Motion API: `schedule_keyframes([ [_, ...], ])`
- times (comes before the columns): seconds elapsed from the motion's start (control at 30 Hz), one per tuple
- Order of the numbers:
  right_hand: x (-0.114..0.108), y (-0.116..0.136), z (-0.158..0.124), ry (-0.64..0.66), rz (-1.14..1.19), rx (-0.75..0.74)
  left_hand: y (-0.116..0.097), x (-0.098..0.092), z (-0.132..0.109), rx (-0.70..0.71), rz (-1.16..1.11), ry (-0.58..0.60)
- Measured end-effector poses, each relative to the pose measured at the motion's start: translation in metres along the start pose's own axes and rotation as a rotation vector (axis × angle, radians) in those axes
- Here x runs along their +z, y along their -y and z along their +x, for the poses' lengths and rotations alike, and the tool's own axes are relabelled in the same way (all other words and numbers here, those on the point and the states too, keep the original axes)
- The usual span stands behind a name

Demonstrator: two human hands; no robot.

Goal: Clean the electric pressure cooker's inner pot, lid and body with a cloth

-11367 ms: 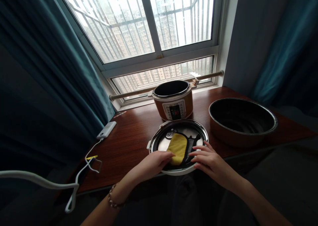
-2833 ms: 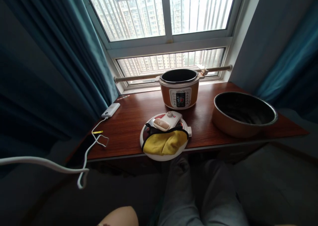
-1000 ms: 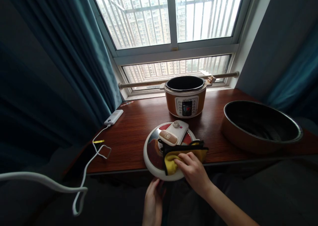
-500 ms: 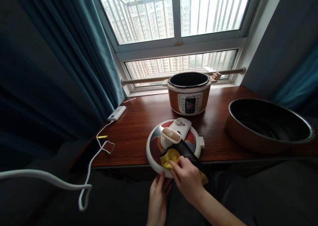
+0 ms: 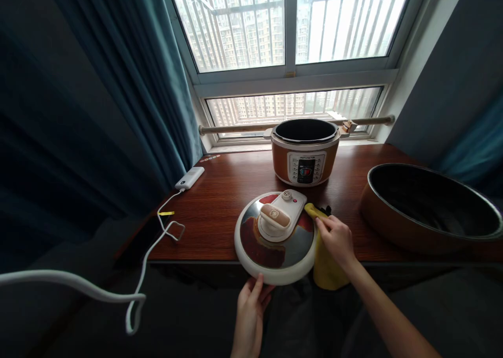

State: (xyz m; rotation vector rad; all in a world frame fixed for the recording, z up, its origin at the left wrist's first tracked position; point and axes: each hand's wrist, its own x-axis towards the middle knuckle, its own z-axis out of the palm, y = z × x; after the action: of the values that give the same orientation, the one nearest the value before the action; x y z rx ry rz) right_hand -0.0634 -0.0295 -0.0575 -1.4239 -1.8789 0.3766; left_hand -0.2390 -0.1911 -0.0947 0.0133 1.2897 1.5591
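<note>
A round pressure cooker lid (image 5: 295, 248), white-rimmed with a glossy dark and red top and a tan-topped handle, lies at the table's front edge and juts over it. My left hand (image 5: 251, 303) grips its near rim, thumb on top and fingers underneath. In my right hand (image 5: 337, 238) is a yellow cloth (image 5: 328, 268), pinched at the lid's right rim, with the rest hanging below the table edge. Beyond the lid stands the brown and white electric pressure cooker (image 5: 305, 161), uncovered, its dark inside showing and its control panel facing me.
A large brown pot (image 5: 387, 216) with a black inside stands at the right. On the left lie a white power bank (image 5: 190, 177) and its white cable (image 5: 147, 258), which loops off the table. Behind are a barred window (image 5: 236, 33) and a blue curtain (image 5: 129, 59).
My right hand has moved the cloth from the lid's near middle to its right rim, uncovering the top. My left hand stays on the near rim. The view has shifted slightly.
</note>
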Motion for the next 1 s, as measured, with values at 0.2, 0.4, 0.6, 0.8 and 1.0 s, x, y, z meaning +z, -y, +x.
schedule_keyframes([
  [0.2, 0.004, 0.037, 0.051, 0.109, 0.215, -0.237, -0.001, 0.000, 0.000, 0.008, 0.027, 0.001],
  [0.4, 0.043, 0.050, 0.075, 0.326, -0.068, -0.419, -0.001, -0.001, 0.001, 0.017, 0.030, -0.005],
  [0.6, 0.052, 0.045, 0.076, 0.172, -0.252, -0.283, 0.000, -0.002, 0.003, 0.002, 0.042, -0.036],
  [0.8, 0.052, 0.025, 0.090, 0.164, -0.189, 0.086, -0.001, 0.000, 0.000, 0.031, 0.032, 0.003],
  [1.0, 0.043, 0.006, 0.077, 0.134, -0.174, 0.157, -0.001, 0.000, -0.001, 0.029, 0.034, 0.015],
])
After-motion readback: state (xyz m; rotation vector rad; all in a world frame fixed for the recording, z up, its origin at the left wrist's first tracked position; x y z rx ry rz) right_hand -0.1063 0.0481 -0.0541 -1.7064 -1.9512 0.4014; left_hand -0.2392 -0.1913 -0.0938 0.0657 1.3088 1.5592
